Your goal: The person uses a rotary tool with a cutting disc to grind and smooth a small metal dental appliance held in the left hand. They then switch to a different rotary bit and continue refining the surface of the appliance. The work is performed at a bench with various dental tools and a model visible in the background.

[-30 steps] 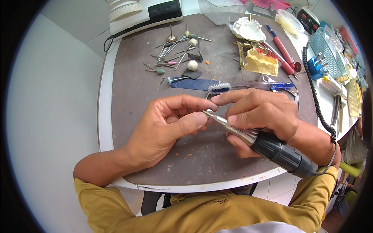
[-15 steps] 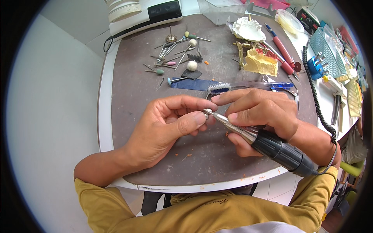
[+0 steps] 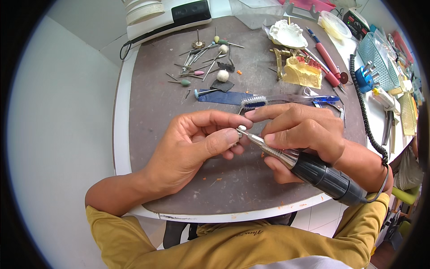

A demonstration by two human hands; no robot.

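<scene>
Pinching a tiny, rounded silver-and-white piece (image 3: 242,128) between thumb and index finger, the left hand (image 3: 186,144) meets a black-and-silver cylindrical handpiece (image 3: 326,175) clamped in the fingers of the right hand (image 3: 311,131), its tip at the piece, which looks light, stiff, perhaps slippery, best gripped by opposite edges.

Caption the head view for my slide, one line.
Left hand pinches a small piece; right hand holds a black handpiece to it.
</scene>
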